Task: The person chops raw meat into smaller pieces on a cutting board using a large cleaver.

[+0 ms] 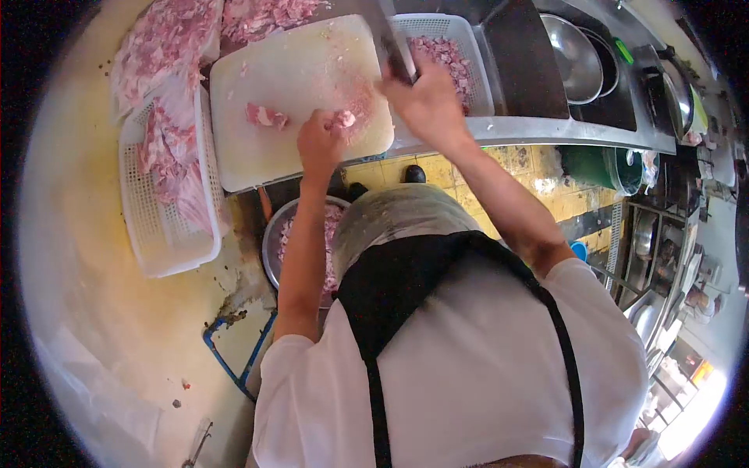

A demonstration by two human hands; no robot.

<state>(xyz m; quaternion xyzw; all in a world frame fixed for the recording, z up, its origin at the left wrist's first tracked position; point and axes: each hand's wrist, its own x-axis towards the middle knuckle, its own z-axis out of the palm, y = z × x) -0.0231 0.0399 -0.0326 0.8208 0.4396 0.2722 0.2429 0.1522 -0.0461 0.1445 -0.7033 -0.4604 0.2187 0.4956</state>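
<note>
My left hand (318,147) is closed on a small piece of raw meat (343,119), pressing it on the white cutting board (273,66). In my right hand (433,105) is a cleaver (388,35), its blade raised over the board's right edge and pointing away from me. Another chunk of meat (267,117) lies on the board to the left of my left hand. Reddish scraps and smears cover the board near the held piece. Just beyond my right hand, a white basket (482,93) holds chopped meat (438,58).
At the left, a white perforated basket (136,226) carries large meat slabs (173,148), with more meat (168,47) piled behind. Below the board stands a metal bowl (270,249) of cut meat. Metal bowls (573,58) sit on the counter at the right.
</note>
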